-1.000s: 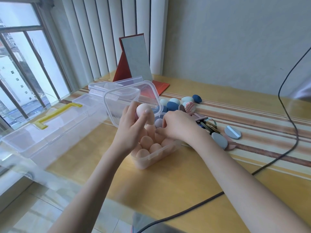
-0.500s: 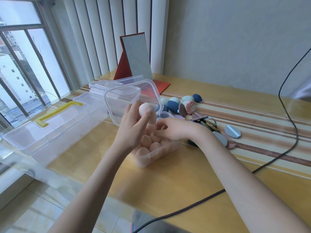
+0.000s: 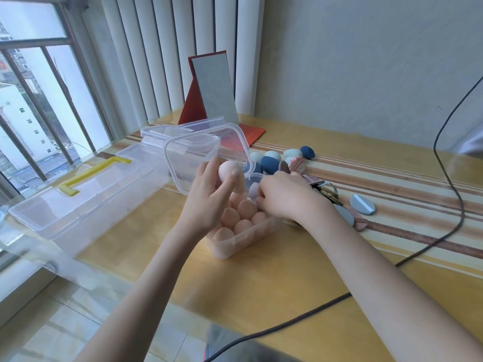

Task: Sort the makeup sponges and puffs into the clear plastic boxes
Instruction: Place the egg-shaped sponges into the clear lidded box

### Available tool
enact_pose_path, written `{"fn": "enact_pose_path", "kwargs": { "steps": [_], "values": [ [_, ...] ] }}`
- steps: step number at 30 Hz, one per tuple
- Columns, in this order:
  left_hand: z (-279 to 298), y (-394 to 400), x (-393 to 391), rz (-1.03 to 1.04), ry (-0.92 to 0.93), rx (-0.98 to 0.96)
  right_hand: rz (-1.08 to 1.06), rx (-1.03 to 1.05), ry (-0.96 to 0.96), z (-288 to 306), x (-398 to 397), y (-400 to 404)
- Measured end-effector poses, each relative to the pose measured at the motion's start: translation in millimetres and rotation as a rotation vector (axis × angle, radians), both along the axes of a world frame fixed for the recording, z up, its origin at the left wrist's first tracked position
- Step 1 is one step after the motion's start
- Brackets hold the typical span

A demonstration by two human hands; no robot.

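peach foam is what decides this one: the left hand (image 3: 209,198) has its grip closed around a peach egg-shaped sponge (image 3: 226,171), thumb across the front and fingers behind, held up just above the small clear box (image 3: 241,237) that is already nearly full of the same peach sponges (image 3: 243,212). the sponge's long axis looks roughly upright with a slight tilt, rounded end up, and the box sits straight below and a little toward me from that grip, so i judge the coming move is a short drop down rather than a reach sideways. the left hand is plainly the nearer one for that.

my right hand (image 3: 282,197) is low at the far right corner of the same box, fingers curled in around a pale lilac sponge (image 3: 253,190). i cannot tell for sure whether it is pinching that sponge or only pressing it into place; the fingertips are hidden behind the knuckles.

the box's hinged lid (image 3: 206,150) stands open behind the left hand, leaning away, so it should not block the drop. free space looks tight; i judge the only gap is at the back, near the lid.

unsorted blue and mint sponges (image 3: 271,160) and flat puffs (image 3: 362,204) lie on the worktop (image 3: 287,278) to the right, beyond the right hand. the long clear case with a yellow handle (image 3: 86,194) sits to the left, apart from the box.
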State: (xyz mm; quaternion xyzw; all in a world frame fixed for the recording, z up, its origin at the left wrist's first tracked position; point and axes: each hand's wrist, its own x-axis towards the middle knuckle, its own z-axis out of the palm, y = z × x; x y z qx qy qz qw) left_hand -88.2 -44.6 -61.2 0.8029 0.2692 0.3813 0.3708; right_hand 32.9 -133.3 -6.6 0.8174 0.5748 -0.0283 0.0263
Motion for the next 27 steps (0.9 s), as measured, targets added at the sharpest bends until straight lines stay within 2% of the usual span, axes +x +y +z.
{"fn": "enact_pose_path", "kwargs": {
  "steps": [7, 10, 12, 15, 21, 27],
  "values": [
    [1, -3, 0, -0.012, 0.056, 0.01, 0.011, -0.023, 0.091, -13, 9, 1],
    [0, -4, 1, -0.014, 0.107, 0.025, 0.019, 0.11, 0.176, -20, 15, 7],
    [0, -3, 1, -0.007, 0.098, 0.031, 0.021, 0.2, 0.165, -20, 16, 12],
    [-2, 0, 1, -0.004, 0.076, 0.037, 0.036, 0.229, 0.096, -25, 16, 21],
    [-4, 0, 1, -0.003, 0.075, 0.035, 0.106, 0.197, 0.126, -27, 19, 24],
    [0, -2, 0, 0.0, 0.025, 0.03, 0.088, 0.37, 0.174, -34, 25, 26]
  ]
}}
